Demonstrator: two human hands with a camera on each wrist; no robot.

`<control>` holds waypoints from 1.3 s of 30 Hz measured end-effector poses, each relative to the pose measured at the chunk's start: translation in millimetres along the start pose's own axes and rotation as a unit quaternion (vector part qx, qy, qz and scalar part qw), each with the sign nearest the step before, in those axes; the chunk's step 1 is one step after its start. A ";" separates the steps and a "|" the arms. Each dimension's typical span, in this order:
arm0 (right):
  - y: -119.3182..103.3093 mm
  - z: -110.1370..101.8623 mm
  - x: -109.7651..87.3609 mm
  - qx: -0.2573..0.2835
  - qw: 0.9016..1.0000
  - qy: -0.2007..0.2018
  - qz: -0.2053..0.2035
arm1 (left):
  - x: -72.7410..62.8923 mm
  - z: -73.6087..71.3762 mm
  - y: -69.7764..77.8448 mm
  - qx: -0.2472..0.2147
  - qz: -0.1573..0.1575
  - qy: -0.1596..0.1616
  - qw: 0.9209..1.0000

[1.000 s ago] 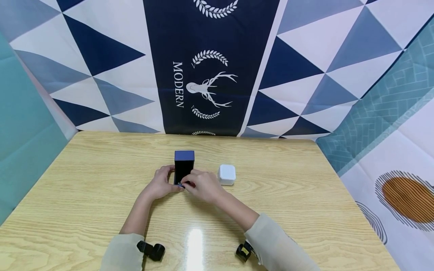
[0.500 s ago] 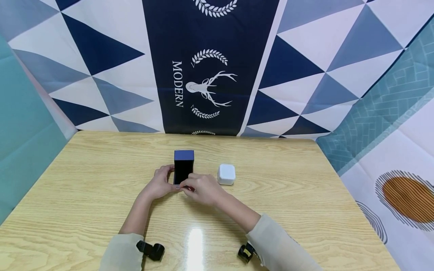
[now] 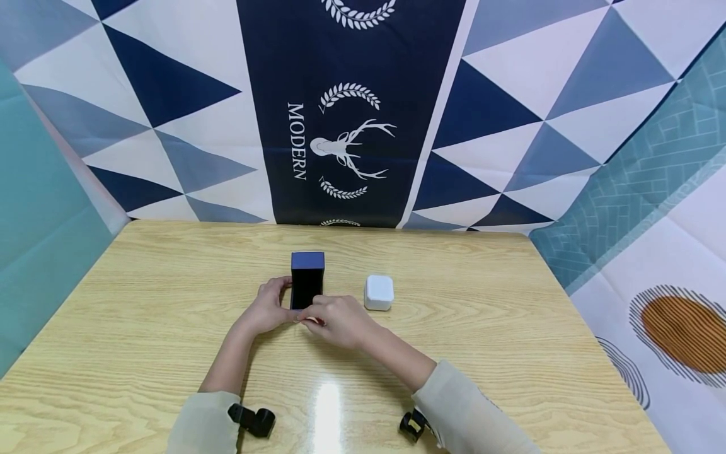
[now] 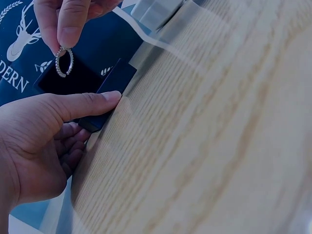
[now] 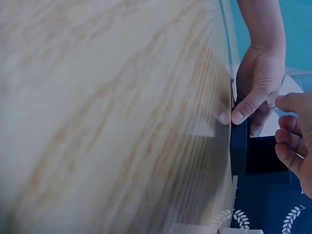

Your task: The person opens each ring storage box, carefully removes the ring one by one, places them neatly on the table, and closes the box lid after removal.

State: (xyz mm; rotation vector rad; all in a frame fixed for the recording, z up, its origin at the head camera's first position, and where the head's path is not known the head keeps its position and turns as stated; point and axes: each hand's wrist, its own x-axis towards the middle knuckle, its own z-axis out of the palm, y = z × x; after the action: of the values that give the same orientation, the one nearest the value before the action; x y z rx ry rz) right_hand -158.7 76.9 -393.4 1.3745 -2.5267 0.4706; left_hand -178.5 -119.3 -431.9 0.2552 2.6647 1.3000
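A dark blue ring box point(image 3: 308, 260) stands on the table with its lid raised and its dark inside towards me. My left hand point(image 3: 268, 308) holds its base from the left, thumb along the front edge. Between thumb and forefinger my right hand point(image 3: 340, 320) pinches a ring point(image 4: 57, 65), a thin silvery band set with small sparkling stones. In the left wrist view the ring hangs upright below the fingertips, overlapping the box's dark inside. The right wrist view shows the right hand's other fingers loosely curled beside the open box point(image 5: 239, 151).
A small white rounded box point(image 3: 379, 292) stands to the right of the ring box, just beyond the right hand. The pale wooden table point(image 3: 488, 302) ends at a patterned cloth backdrop point(image 3: 340, 75) behind. Black wrist cameras sit at both sleeves.
The right hand has drawn slightly back towards me from the box's front, with the ring in its fingertips. The left hand and both boxes stay where they were.
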 end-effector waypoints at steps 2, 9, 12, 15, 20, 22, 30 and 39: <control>0.1 0.9 -0.4 -0.001 1.000 0.001 -0.006 | 0.2 0.2 -0.2 0.001 -0.002 0.000 1.000; -0.1 2.5 0.4 0.000 1.000 0.000 -0.015 | 0.7 0.8 0.2 -0.001 -0.010 0.001 1.000; -0.7 2.5 1.2 0.003 1.000 -0.010 -0.016 | 0.7 1.2 0.2 -0.002 -0.010 0.004 1.000; -1.8 2.6 2.1 -0.005 1.000 -0.022 -0.019 | 0.8 1.5 0.1 -0.007 -0.010 0.006 1.000; -3.0 4.1 3.4 -0.019 0.999 -0.036 -0.021 | 0.6 1.4 0.4 -0.014 -0.010 0.003 1.000; -3.2 5.1 3.7 -0.023 0.999 -0.039 -0.022 | 0.5 1.2 0.7 -0.014 -0.010 0.004 1.000; -2.8 11.8 3.8 -0.022 0.998 -0.056 -0.025 | 1.7 0.7 -0.5 -0.009 -0.008 0.001 1.000; -3.8 19.7 5.3 -0.031 0.997 -0.060 -0.031 | 1.8 0.8 -0.1 -0.010 -0.009 0.002 1.000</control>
State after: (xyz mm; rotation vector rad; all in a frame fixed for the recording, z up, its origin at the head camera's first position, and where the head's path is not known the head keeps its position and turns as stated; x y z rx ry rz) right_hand -159.3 63.4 -409.2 1.4955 -2.5586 0.3054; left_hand -180.1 -118.3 -432.6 0.2243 2.6503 1.3220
